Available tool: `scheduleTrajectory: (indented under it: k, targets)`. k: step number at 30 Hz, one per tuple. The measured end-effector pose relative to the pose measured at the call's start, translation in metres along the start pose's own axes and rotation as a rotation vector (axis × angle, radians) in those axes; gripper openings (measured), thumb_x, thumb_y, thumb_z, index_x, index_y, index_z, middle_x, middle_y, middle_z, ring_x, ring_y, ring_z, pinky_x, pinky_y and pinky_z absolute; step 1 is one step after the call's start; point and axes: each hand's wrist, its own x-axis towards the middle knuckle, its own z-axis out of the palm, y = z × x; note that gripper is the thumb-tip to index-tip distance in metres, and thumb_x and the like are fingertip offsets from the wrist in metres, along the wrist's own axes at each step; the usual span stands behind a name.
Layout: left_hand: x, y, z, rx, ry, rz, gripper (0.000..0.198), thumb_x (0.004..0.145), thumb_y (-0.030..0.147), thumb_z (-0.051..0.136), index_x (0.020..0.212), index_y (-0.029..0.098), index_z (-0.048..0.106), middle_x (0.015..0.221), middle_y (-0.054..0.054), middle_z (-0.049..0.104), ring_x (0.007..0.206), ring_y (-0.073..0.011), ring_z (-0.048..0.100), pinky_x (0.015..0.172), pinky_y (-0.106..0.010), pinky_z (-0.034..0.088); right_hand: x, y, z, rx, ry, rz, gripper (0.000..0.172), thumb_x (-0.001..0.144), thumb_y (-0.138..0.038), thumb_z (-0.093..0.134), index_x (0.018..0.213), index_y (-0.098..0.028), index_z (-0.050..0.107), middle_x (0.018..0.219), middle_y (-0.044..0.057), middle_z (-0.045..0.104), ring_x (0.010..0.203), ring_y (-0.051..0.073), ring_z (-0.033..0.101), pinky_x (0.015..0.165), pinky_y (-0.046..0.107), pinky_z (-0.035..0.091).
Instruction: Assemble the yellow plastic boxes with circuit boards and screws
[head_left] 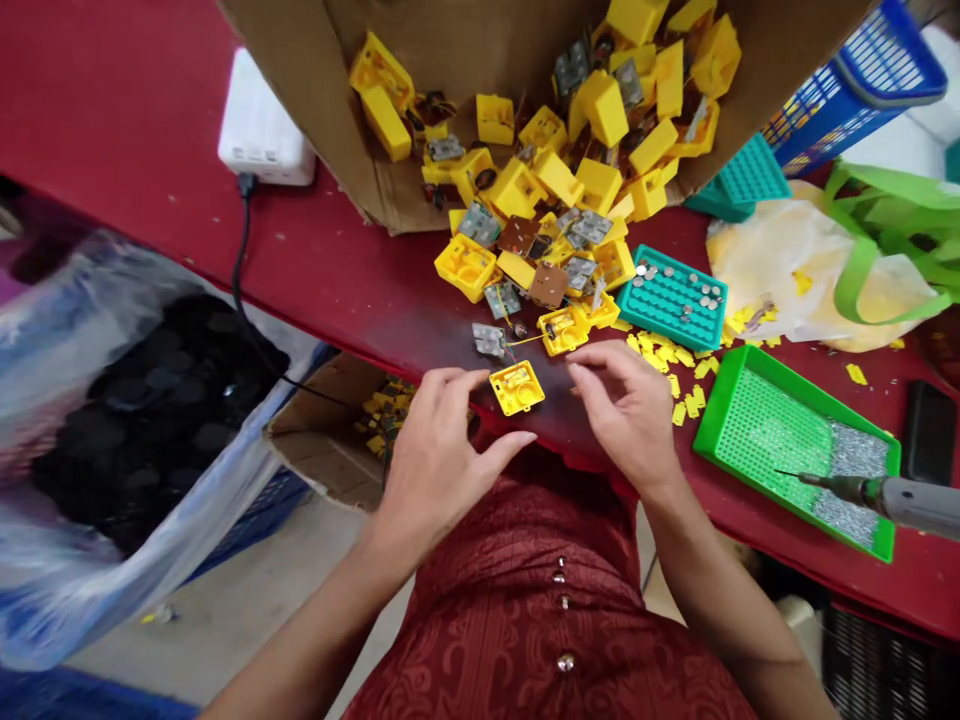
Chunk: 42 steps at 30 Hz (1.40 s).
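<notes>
A small yellow plastic housing [516,388] lies open on the dark red table [127,110], just beyond my left hand [442,450], whose thumb and fingers curve beside it. My right hand [622,410] hangs with its fingers apart, closest to a second yellow housing [562,330]. A thin wire links that housing to a small metal plate [489,340]. Neither hand visibly holds anything. Beyond them, a cardboard box [360,110] lies tipped toward me, spilling a heap of yellow housings [540,180] and metal plates.
A teal tray [671,297] holds small metal discs. A green tray [795,450] holds screws, beside a power screwdriver [877,500]. Yellow scraps lie between them. A white power adapter [262,125] sits at the far left; a bin of black items [150,420] stands off the table's left.
</notes>
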Motion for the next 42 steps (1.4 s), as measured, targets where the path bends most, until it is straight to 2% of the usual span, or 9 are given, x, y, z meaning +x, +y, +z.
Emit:
scheduleTrajectory:
  k: [5, 11, 16, 21, 25, 29, 34, 38, 42]
  targets:
    - [0.007, -0.006, 0.020, 0.078, 0.047, 0.055, 0.049, 0.080, 0.028, 0.078, 0.121, 0.004, 0.063, 0.115, -0.020, 0.063, 0.106, -0.0341, 0.061, 0.094, -0.051, 0.053, 0.019, 0.017, 0.006, -0.380, 0.061, -0.179, 0.012, 0.092, -0.016, 0.060, 0.097, -0.017, 0.070, 0.096, 0.008, 0.068, 0.092, 0.022, 0.059, 0.084, 0.039, 0.052]
    - [0.019, -0.002, 0.003, -0.194, -0.075, -0.099, 0.037, 0.079, 0.026, 0.075, 0.111, 0.012, 0.061, 0.106, -0.013, 0.068, 0.091, -0.0257, 0.067, 0.084, -0.044, 0.057, 0.029, 0.017, 0.025, -0.545, -0.002, -0.157, 0.019, 0.093, -0.022, 0.059, 0.108, -0.018, 0.071, 0.106, 0.012, 0.063, 0.099, 0.026, 0.052, 0.089, 0.044, 0.048]
    - [0.026, 0.002, -0.006, -0.692, -0.229, -0.482, 0.056, 0.068, 0.031, 0.081, 0.114, 0.016, 0.053, 0.116, -0.012, 0.069, 0.087, -0.0226, 0.073, 0.080, -0.040, 0.059, 0.032, 0.015, 0.025, -0.489, 0.015, -0.163, 0.012, 0.093, -0.018, 0.058, 0.095, -0.017, 0.070, 0.105, 0.011, 0.064, 0.099, 0.025, 0.053, 0.088, 0.040, 0.047]
    - [0.028, 0.004, -0.006, -1.059, -0.257, -0.583, 0.061, 0.059, 0.022, 0.089, 0.110, 0.016, 0.056, 0.113, -0.009, 0.070, 0.087, -0.0173, 0.072, 0.079, -0.031, 0.060, 0.031, 0.012, 0.014, -0.351, -0.014, -0.203, 0.015, 0.097, -0.017, 0.049, 0.089, -0.018, 0.061, 0.100, 0.009, 0.068, 0.097, 0.023, 0.057, 0.092, 0.040, 0.045]
    - [0.022, 0.007, -0.009, -1.277, -0.254, -0.653, 0.059, 0.060, 0.012, 0.088, 0.112, 0.019, 0.060, 0.109, -0.003, 0.069, 0.085, -0.0145, 0.071, 0.071, -0.025, 0.062, 0.030, 0.017, 0.015, -0.390, -0.034, -0.195, 0.017, 0.095, -0.017, 0.051, 0.106, -0.016, 0.063, 0.111, 0.013, 0.066, 0.104, 0.026, 0.055, 0.095, 0.044, 0.045]
    - [0.015, 0.010, -0.013, -1.423, -0.277, -0.764, 0.054, 0.065, 0.009, 0.086, 0.113, 0.018, 0.064, 0.106, -0.004, 0.073, 0.086, -0.0137, 0.073, 0.077, -0.023, 0.062, 0.032, 0.026, 0.021, -0.468, -0.028, -0.197, 0.018, 0.095, -0.021, 0.053, 0.104, -0.020, 0.069, 0.110, 0.013, 0.064, 0.103, 0.027, 0.053, 0.091, 0.045, 0.046]
    - [0.014, 0.017, -0.008, -1.531, -0.229, -0.875, 0.019, 0.084, 0.017, 0.072, 0.102, 0.015, 0.068, 0.100, -0.008, 0.076, 0.085, -0.0168, 0.075, 0.073, -0.026, 0.065, 0.025, 0.017, 0.014, -0.286, 0.044, -0.316, 0.012, 0.091, -0.023, 0.058, 0.100, -0.017, 0.064, 0.106, 0.011, 0.069, 0.101, 0.023, 0.060, 0.093, 0.042, 0.049]
    - [0.016, 0.025, 0.000, -1.489, -0.188, -0.890, 0.012, 0.086, 0.012, 0.069, 0.097, 0.017, 0.070, 0.092, -0.004, 0.077, 0.077, -0.0137, 0.074, 0.066, -0.023, 0.064, 0.005, 0.002, -0.010, -0.182, 0.012, -0.194, 0.011, 0.088, -0.023, 0.064, 0.097, -0.018, 0.061, 0.090, 0.003, 0.070, 0.080, 0.016, 0.064, 0.075, 0.031, 0.052]
    - [0.018, 0.033, 0.009, -1.444, -0.282, -0.900, 0.015, 0.085, 0.017, 0.072, 0.100, 0.015, 0.073, 0.100, -0.007, 0.077, 0.080, -0.0137, 0.073, 0.068, -0.022, 0.064, -0.021, 0.006, -0.031, -0.269, -0.023, -0.093, 0.012, 0.090, -0.024, 0.064, 0.101, -0.019, 0.063, 0.096, 0.004, 0.071, 0.080, 0.016, 0.063, 0.075, 0.032, 0.050]
